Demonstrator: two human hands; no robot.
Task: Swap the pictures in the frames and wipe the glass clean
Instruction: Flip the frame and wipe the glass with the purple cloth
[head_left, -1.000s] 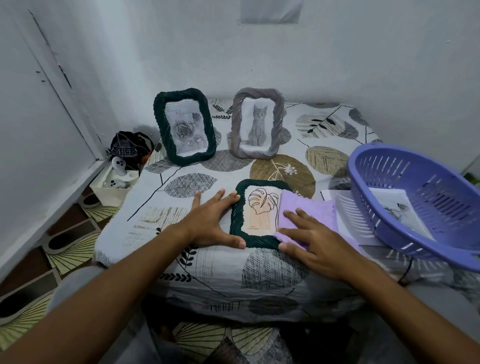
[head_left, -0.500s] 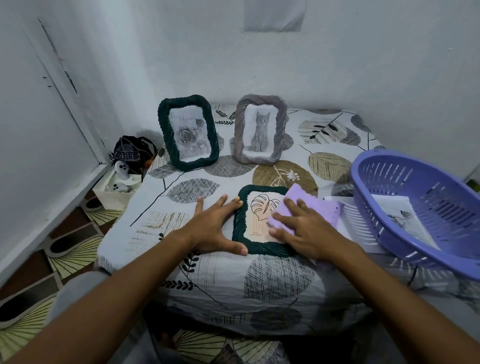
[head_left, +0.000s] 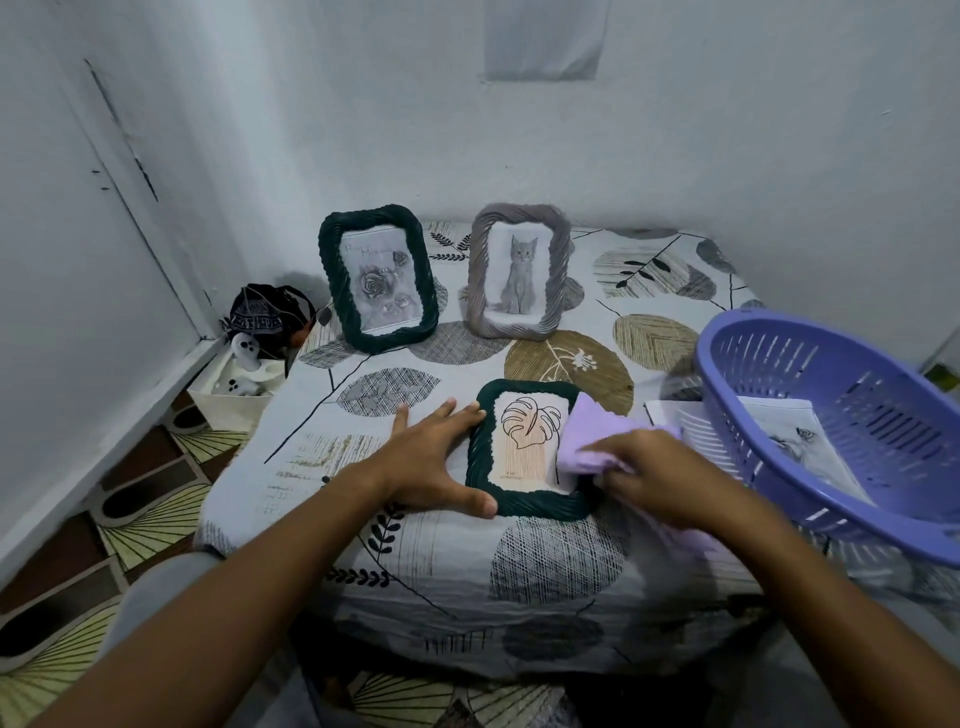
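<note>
Leaf frame (head_left: 524, 451) lying flat on the cloth-covered bench (head_left: 415, 551), near its front edge. Left hand (head_left: 434, 467) flat beside it, fingers straight and spread, thumb against the frame's lower left corner. Right hand (head_left: 660, 475) with fingers curled round a lilac cloth (head_left: 592, 441), which rests on the frame's right rim and the glass edge. Behind, upright: rose frame (head_left: 378, 278) at left, cat frame (head_left: 517, 270) just right of it, the two apart. Purple basket (head_left: 852, 431) at right, tilted, papers (head_left: 789, 436) inside and beneath it
</note>
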